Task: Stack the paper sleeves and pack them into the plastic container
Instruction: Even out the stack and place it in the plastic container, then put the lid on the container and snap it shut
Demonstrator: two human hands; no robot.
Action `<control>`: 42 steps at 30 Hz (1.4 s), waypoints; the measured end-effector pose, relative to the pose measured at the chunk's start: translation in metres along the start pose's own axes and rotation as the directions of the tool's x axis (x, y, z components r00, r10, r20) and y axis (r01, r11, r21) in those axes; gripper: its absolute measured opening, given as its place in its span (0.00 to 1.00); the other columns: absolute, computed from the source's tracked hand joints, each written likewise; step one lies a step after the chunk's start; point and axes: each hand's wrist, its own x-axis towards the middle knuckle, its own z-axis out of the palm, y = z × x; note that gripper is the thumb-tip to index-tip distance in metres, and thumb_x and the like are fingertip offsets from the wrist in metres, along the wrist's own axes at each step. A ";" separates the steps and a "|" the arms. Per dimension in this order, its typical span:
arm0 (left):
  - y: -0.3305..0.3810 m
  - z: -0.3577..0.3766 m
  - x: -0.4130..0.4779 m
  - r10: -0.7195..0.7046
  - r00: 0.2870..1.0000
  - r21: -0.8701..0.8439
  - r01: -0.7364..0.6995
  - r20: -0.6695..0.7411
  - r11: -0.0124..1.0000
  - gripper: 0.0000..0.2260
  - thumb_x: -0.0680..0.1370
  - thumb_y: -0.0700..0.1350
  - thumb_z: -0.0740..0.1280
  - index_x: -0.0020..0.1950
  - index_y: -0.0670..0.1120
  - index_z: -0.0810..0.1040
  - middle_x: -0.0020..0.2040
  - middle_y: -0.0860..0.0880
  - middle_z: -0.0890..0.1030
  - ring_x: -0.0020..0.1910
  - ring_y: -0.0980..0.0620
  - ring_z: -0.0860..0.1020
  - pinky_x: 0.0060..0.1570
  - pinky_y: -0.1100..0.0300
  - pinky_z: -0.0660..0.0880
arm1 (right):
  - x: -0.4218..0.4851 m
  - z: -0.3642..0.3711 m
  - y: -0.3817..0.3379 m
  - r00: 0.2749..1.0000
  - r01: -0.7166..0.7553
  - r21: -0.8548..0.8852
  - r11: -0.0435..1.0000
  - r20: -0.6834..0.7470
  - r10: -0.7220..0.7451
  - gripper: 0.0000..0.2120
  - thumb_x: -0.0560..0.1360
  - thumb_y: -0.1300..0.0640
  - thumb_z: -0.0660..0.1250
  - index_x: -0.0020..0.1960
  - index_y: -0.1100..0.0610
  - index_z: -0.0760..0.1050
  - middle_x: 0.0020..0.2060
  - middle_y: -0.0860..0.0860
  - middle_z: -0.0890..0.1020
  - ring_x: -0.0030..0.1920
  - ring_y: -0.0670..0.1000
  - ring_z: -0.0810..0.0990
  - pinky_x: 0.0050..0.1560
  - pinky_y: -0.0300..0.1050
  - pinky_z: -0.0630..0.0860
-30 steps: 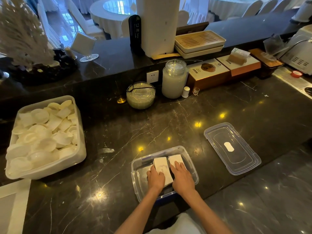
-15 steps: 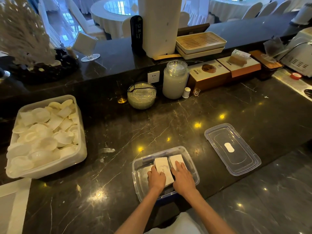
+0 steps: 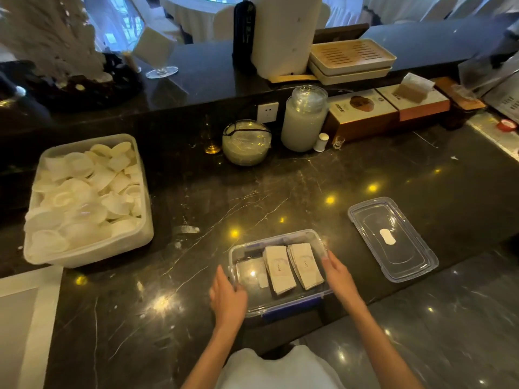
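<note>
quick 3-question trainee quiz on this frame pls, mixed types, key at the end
1. True or false: the clear lid is snapped onto the plastic container.
2. How many stacks of paper sleeves lie in the container? A) one B) two C) four
3. Fill in: the left hand and right hand are at the container's two ____.

Key
1. False. The lid lies on the counter to the container's right, apart from it.
2. B. A left stack and a right stack sit side by side; the container's left part is bare.
3. Sides. Neither hand is on the sleeves.
</note>
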 end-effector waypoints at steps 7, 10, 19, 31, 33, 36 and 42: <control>-0.011 -0.018 0.000 -0.037 0.989 -0.267 0.075 0.144 0.961 0.23 0.81 0.36 0.62 0.75 0.51 0.68 0.62 0.45 0.80 0.61 0.46 0.80 0.61 0.42 0.78 | 0.002 0.014 -0.007 0.999 -0.041 0.128 0.991 0.021 0.039 0.19 0.83 0.47 0.57 0.70 0.52 0.72 0.50 0.41 0.78 0.49 0.39 0.75 0.43 0.40 0.72; -0.017 -0.034 0.011 -0.038 0.992 -0.257 0.067 0.117 0.964 0.23 0.80 0.33 0.63 0.73 0.50 0.70 0.58 0.45 0.82 0.57 0.46 0.82 0.58 0.42 0.80 | 0.002 0.032 -0.016 0.999 -0.032 0.141 0.989 0.041 0.026 0.21 0.83 0.47 0.57 0.73 0.53 0.69 0.58 0.47 0.77 0.56 0.45 0.76 0.52 0.45 0.74; -0.018 -0.041 0.022 -0.116 0.992 -0.169 0.123 0.051 0.978 0.26 0.81 0.44 0.64 0.78 0.49 0.61 0.73 0.43 0.72 0.69 0.42 0.73 0.67 0.39 0.73 | 0.002 0.036 -0.017 0.993 -0.057 0.128 0.990 0.112 0.043 0.26 0.82 0.42 0.56 0.77 0.50 0.62 0.73 0.53 0.71 0.71 0.55 0.71 0.69 0.56 0.71; 0.214 0.147 0.085 0.409 0.905 0.348 -0.422 0.112 0.837 0.14 0.81 0.42 0.59 0.64 0.46 0.78 0.62 0.44 0.81 0.63 0.43 0.77 0.63 0.50 0.73 | 0.089 -0.149 -0.001 0.934 -0.051 0.290 0.956 -0.325 0.149 0.11 0.80 0.56 0.64 0.54 0.64 0.76 0.46 0.60 0.80 0.42 0.54 0.77 0.43 0.48 0.73; 0.244 0.208 0.093 0.435 0.861 0.421 -0.508 0.263 0.752 0.14 0.81 0.42 0.59 0.63 0.46 0.79 0.61 0.44 0.82 0.62 0.43 0.79 0.62 0.49 0.75 | 0.103 -0.183 0.027 0.876 -0.132 0.264 0.955 -0.420 0.237 0.12 0.79 0.56 0.66 0.57 0.64 0.74 0.51 0.61 0.81 0.51 0.59 0.79 0.52 0.51 0.73; 0.270 0.286 0.099 0.402 0.804 0.527 -0.592 0.438 0.610 0.15 0.81 0.42 0.59 0.64 0.46 0.79 0.62 0.43 0.82 0.62 0.42 0.79 0.62 0.49 0.76 | 0.114 -0.219 0.073 0.793 -0.287 0.338 0.896 -0.441 0.420 0.18 0.76 0.61 0.70 0.62 0.67 0.71 0.55 0.65 0.80 0.56 0.63 0.80 0.57 0.53 0.74; 0.275 0.374 0.109 0.191 0.786 0.624 -0.591 0.587 0.512 0.21 0.78 0.41 0.62 0.72 0.43 0.72 0.69 0.38 0.75 0.69 0.36 0.73 0.68 0.47 0.71 | 0.110 -0.249 0.129 0.751 -0.445 0.487 0.752 -0.255 0.609 0.23 0.72 0.59 0.74 0.61 0.60 0.66 0.42 0.56 0.76 0.38 0.54 0.75 0.31 0.42 0.73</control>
